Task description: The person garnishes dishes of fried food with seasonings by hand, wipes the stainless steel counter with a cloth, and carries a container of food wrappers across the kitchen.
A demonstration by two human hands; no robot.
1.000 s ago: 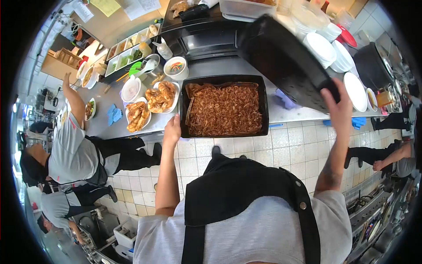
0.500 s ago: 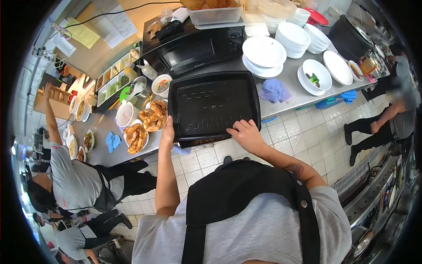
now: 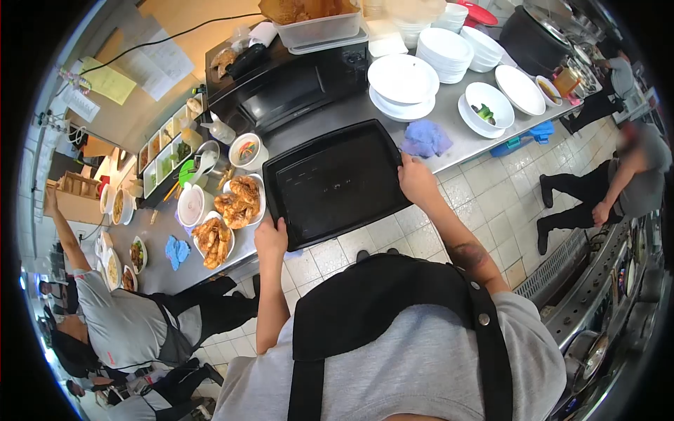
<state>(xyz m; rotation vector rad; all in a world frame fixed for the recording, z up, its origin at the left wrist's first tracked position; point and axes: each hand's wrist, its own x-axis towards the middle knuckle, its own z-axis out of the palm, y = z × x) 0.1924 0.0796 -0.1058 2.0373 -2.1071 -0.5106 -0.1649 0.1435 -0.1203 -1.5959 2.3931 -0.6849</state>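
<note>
Two hands: my left (image 3: 271,237) grips the near left corner, my right (image 3: 418,181) the right edge.
Black tray (image 3: 337,184): mid-frame, shallow, slightly shiny, small slits, turned askew.
Metal counter (image 3: 460,150): beneath its far part; tiled floor (image 3: 456,184) beyond the counter's edge.
Left side: fried chicken (image 3: 239,202) crowds close.
Upper right: crumpled purple cloth (image 3: 426,138) by my knuckles, white plates (image 3: 404,78) behind.

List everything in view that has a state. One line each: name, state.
Black lid: held between left hand and right hand
Browned food: heaped in white dishes
White round tub: lidded
Garnish containers: uncovered, filled
Green vegetables: in a bowl
White plates: stacked
Purple-blue cloth: crumpled
Blue cloth: crumpled
</note>
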